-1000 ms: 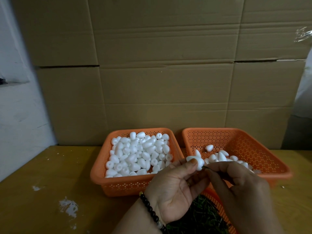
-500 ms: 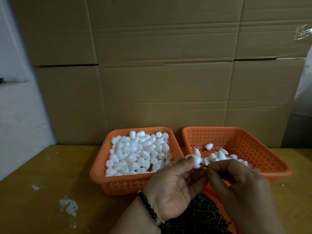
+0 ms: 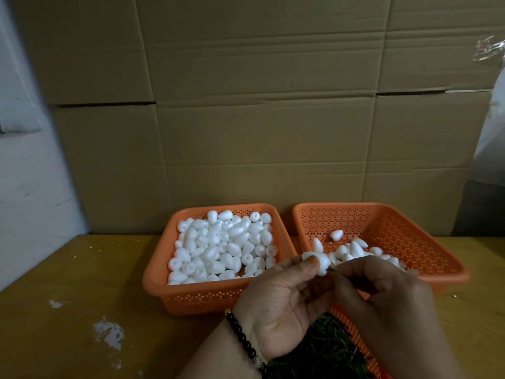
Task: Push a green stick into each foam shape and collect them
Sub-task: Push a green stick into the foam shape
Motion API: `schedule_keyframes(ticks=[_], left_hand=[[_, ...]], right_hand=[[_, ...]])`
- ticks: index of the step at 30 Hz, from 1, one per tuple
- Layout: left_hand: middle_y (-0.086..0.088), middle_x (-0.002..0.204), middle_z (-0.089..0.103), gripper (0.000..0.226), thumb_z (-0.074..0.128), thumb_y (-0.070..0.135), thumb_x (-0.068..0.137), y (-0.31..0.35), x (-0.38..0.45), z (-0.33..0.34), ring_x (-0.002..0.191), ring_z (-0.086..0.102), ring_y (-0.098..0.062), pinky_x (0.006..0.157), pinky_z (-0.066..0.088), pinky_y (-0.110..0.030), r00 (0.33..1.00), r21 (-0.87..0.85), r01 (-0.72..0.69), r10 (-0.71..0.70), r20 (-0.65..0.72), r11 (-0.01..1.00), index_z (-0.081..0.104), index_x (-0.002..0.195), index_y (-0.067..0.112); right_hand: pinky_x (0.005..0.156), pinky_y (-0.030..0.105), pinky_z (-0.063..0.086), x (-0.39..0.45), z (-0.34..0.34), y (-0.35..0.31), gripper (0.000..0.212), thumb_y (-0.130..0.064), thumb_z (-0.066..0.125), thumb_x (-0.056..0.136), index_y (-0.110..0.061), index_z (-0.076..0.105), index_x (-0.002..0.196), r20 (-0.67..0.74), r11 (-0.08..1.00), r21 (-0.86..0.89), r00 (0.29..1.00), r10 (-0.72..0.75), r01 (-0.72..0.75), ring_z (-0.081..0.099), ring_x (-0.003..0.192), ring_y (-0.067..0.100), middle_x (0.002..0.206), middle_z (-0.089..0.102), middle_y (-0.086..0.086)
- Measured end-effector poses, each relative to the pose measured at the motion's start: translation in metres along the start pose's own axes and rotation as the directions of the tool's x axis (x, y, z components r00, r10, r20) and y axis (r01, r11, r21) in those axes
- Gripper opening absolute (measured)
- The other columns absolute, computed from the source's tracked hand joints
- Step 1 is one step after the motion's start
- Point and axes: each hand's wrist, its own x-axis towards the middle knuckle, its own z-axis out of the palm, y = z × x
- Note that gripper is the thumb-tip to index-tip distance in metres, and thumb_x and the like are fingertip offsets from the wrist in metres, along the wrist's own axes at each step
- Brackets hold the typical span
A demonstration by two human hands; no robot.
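My left hand [image 3: 276, 307] pinches a white foam shape [image 3: 320, 265] between thumb and fingers, in front of the two orange baskets. My right hand [image 3: 382, 305] pinches a thin green stick [image 3: 332, 270] whose tip meets the foam shape's right end; most of the stick is hidden by my fingers. The left orange basket [image 3: 161, 280] is full of plain white foam shapes [image 3: 221, 247]. The right orange basket [image 3: 426, 250] holds a smaller pile of foam shapes [image 3: 355, 250]. A third orange basket [image 3: 352, 332] with green sticks [image 3: 325, 348] lies under my hands.
All baskets sit on a yellowish wooden table [image 3: 82, 296] with white paint marks [image 3: 108, 332]. A wall of brown cardboard boxes [image 3: 259, 119] stands right behind the baskets. A white wall [image 3: 24, 173] is at the left.
My hands have stayed nearly in place. The right fingers have closed in on the foam shape, so less of the green stick shows between them.
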Motion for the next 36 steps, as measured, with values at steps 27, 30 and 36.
schedule_keyframes(ticks=[27, 30, 36], left_hand=[[-0.019, 0.097, 0.07, 0.028, 0.072, 0.004, 0.07, 0.0018, -0.0011, -0.0009, 0.079, 0.07, -0.027, 0.067, 0.059, -0.036, 0.999, -0.018, 0.032, -0.032, 0.001, 0.999, 0.069, 0.097, 0.004], [-0.016, 0.089, 0.071, 0.017, 0.072, 0.005, 0.067, 0.0029, -0.0008, 0.0003, 0.072, 0.07, -0.025, 0.064, 0.058, -0.036, 1.0, -0.015, 0.019, -0.019, -0.009, 1.0, 0.073, 0.084, 0.008], [-0.016, 0.087, 0.07, 0.016, 0.071, 0.007, 0.067, 0.0063, 0.0016, -0.0032, 0.072, 0.068, -0.024, 0.064, 0.058, -0.036, 1.0, 0.01, -0.02, 0.02, -0.015, 1.0, 0.075, 0.082, 0.004]], right_hand=[[0.067, -0.003, 0.042, -0.0011, 0.004, -0.0004, 0.049, -0.001, 0.083, 0.063, -0.035, 0.06, 0.089, 0.048, 1.0, 0.016, 0.999, -0.019, 0.018, 0.06, 0.082, -0.016, 0.077, 0.059, -0.031], [0.067, -0.004, 0.041, -0.0033, 0.0055, 0.0032, 0.05, -0.001, 0.083, 0.063, -0.033, 0.059, 0.093, 0.046, 0.998, 0.059, 0.999, 0.019, -0.022, 0.06, 0.079, -0.018, 0.075, 0.062, -0.028], [0.074, 0.005, 0.048, -0.0035, 0.0063, 0.0068, 0.051, -0.006, 0.084, 0.064, -0.036, 0.059, 0.097, 0.058, 0.994, 0.093, 0.997, 0.044, -0.05, 0.064, 0.084, -0.01, 0.085, 0.067, -0.021]])
